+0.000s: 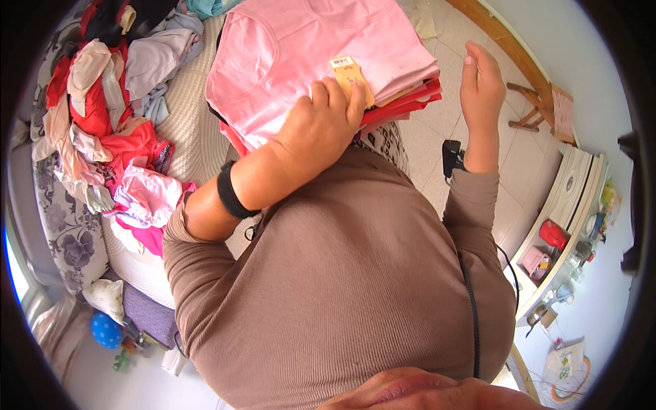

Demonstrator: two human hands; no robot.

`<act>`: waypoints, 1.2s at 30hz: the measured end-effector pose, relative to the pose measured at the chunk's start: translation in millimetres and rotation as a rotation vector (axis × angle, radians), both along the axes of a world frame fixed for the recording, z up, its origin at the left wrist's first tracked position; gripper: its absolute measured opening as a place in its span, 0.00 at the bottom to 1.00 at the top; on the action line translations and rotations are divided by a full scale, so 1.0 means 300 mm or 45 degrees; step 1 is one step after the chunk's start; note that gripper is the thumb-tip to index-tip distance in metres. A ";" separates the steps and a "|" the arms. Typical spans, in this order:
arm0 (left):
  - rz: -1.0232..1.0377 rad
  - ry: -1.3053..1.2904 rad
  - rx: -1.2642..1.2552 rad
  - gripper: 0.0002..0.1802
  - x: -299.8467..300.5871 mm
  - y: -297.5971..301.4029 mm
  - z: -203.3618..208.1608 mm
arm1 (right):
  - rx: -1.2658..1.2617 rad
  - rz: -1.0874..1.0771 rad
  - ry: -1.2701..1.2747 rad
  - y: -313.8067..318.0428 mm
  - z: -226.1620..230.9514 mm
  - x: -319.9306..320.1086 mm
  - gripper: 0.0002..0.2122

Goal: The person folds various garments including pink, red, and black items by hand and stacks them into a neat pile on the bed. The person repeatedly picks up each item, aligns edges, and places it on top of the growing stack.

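Observation:
A pile of folded garments lies in front of me, with a light pink top (301,48) uppermost and red and pink layers (410,99) showing at its right edge. My left hand (318,119) rests over the near part of the pink top. Its fingers are curled down onto a yellow paper tag (352,75) with a white label at its upper end; the palm side is hidden. To the right of the pile, my right hand (482,85) is raised, apart from the cloth, with fingers stretched and nothing in them.
Loose clothes (109,130) lie heaped on the sofa (181,102) at left. A blue balloon (106,331) sits at lower left. On the right stand a wooden folding stool (533,109) and a pale cabinet (557,198) with small items on top. A cord (471,307) hangs along my right side.

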State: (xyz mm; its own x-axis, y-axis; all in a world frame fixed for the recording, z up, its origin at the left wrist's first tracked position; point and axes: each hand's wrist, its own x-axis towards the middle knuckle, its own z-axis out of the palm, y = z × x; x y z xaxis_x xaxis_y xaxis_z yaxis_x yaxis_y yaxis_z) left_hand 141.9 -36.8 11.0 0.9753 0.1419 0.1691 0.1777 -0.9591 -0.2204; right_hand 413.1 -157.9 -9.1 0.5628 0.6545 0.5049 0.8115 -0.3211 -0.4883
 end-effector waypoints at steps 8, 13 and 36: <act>0.004 -0.001 -0.299 0.40 -0.154 -0.036 -0.003 | -0.117 0.831 -0.227 0.151 0.067 -0.199 0.20; 0.225 -0.091 -0.657 0.47 -0.303 -0.045 -0.016 | -0.583 0.945 -0.194 0.115 -0.042 -0.240 0.21; 2.591 -1.495 -0.368 0.28 -1.794 0.250 -0.745 | -0.212 0.813 0.458 0.123 0.043 -0.177 0.13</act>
State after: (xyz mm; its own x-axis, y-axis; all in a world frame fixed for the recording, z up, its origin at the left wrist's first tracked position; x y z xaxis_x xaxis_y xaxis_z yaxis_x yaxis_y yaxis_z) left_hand -396.2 38.3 -212.6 -0.8318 0.5370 0.1406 0.4708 0.5482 0.6912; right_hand 359.8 -121.1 3.8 0.1598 0.9607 0.2271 0.6640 0.0656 -0.7448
